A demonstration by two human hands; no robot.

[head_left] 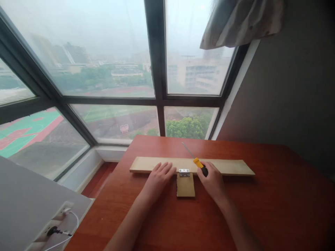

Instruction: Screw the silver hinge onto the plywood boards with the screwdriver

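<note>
Right hand (pixel 212 177)'s got its fingers curled round a screwdriver (pixel 198 162); left hand (pixel 161 174) lies flat on the long board (pixel 183 163), fingers stretched out, gripping nothing. Small board (pixel 185 188)'s on the near side, metal hinge (pixel 184 172) across both, on a reddish table (pixel 274 202).

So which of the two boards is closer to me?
The short board, jutting toward you from the hinge; the long board lies crosswise beyond it.

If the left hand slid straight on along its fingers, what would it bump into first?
Probably the screwdriver's shaft, slanting ahead of the left hand past the long board, though the shaft's height is unclear.
</note>
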